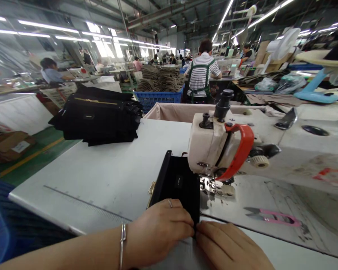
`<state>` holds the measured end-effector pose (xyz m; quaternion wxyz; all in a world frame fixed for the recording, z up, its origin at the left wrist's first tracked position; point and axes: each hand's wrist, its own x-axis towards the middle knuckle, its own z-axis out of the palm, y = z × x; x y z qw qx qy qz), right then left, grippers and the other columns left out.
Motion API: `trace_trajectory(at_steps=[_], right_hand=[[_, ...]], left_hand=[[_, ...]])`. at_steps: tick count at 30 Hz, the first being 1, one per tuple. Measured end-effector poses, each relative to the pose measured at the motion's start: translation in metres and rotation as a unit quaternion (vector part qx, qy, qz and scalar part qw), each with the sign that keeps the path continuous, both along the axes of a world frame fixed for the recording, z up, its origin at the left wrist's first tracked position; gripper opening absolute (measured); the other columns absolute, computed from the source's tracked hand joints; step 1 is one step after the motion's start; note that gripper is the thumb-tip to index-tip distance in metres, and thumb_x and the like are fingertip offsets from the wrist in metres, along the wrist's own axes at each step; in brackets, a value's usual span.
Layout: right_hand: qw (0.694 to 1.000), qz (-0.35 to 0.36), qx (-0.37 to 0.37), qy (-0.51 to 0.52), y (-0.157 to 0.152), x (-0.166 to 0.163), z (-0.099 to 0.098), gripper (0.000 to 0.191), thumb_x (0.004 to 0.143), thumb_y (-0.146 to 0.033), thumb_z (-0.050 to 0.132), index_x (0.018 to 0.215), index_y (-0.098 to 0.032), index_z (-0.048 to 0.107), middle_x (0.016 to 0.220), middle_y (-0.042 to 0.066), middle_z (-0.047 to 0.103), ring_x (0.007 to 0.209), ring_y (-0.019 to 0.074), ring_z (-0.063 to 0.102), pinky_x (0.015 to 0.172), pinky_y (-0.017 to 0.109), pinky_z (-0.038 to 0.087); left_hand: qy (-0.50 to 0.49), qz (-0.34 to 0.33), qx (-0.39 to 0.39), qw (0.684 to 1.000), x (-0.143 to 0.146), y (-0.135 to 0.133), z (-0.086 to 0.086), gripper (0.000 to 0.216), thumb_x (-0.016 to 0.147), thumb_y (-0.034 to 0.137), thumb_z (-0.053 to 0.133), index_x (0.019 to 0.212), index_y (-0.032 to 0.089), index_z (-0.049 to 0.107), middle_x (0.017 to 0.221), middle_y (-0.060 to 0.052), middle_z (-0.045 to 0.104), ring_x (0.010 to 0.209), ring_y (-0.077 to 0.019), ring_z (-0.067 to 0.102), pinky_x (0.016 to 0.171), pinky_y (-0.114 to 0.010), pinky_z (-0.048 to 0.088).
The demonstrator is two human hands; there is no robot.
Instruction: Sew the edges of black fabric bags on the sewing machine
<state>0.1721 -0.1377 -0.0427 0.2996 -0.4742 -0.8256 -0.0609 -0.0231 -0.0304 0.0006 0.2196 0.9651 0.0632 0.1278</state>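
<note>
A black fabric piece (pixel 183 195) with a small dark label and a gold zipper along its left side lies on the white table. Its right edge runs beside the presser foot (pixel 211 185) of a sewing machine (pixel 205 146). My left hand (pixel 165 227), with a ring and a bracelet, is closed on the near end of the piece, fingers curled. Up against it, my right hand (pixel 228 243) has its fingers together and their tips at the near right corner of the piece; its thumb is hidden.
Pink-handled thread snips (pixel 278 216) lie on the machine bed at right. A stack of black fabric pieces (pixel 98 116) rests at the table's far left. Beyond are a pink cloth-lined bin (pixel 171 112), a blue crate (pixel 159 97) and a person in a striped shirt (pixel 201 73).
</note>
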Motion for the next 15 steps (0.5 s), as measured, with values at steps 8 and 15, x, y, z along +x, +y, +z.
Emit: trace_trajectory(at_steps=[8, 15], right_hand=[[0.999, 0.016, -0.040, 0.002, 0.022, 0.011, 0.008, 0.037, 0.098, -0.016, 0.030, 0.102, -0.022, 0.066, 0.094, 0.003, 0.069, 0.076, 0.0153, 0.063, 0.067, 0.027, 0.053], [0.998, 0.020, -0.057, -0.018, 0.039, 0.022, 0.013, 0.030, 0.093, -0.010, 0.038, 0.106, -0.020, 0.063, 0.104, 0.003, 0.069, 0.090, 0.0178, 0.065, 0.077, 0.031, 0.055]], left_hand=[[0.004, -0.034, 0.033, 0.999, 0.014, 0.030, 0.001, 0.026, 0.086, 0.003, 0.047, 0.104, 0.015, 0.061, 0.103, -0.004, 0.068, 0.099, -0.0144, 0.060, 0.094, -0.029, 0.041], [-0.007, -0.046, 0.055, 0.997, 0.024, 0.053, -0.007, 0.026, 0.084, 0.002, 0.049, 0.103, 0.012, 0.062, 0.105, -0.005, 0.069, 0.100, -0.0155, 0.060, 0.095, -0.029, 0.041]])
